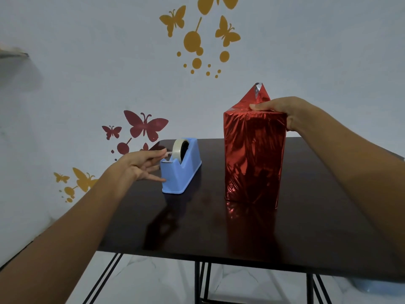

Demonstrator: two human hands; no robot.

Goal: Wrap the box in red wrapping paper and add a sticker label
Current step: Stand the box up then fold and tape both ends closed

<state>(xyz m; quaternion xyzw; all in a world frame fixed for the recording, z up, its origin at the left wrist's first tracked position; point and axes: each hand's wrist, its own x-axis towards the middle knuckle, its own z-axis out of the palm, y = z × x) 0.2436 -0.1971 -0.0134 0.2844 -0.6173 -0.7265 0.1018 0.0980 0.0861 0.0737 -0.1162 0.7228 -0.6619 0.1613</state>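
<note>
A tall box wrapped in shiny red paper [254,159] stands upright on the dark table [219,227]. At its top a triangular paper flap [257,95] sticks up, its silver inside showing. My right hand [282,113] lies over the top right of the box, fingers flat on the folded paper and thumb down the right side. My left hand [142,165] is at the blue tape dispenser [182,170]. Its thumb and forefinger pinch the free end of the tape [169,152] coming off the roll [178,150], and its other fingers touch the dispenser's left end.
The table has thin black metal legs [203,281] and stands against a pale wall with red and yellow butterfly decals [144,126]. A white floor shows below. The table's left edge runs just behind the dispenser.
</note>
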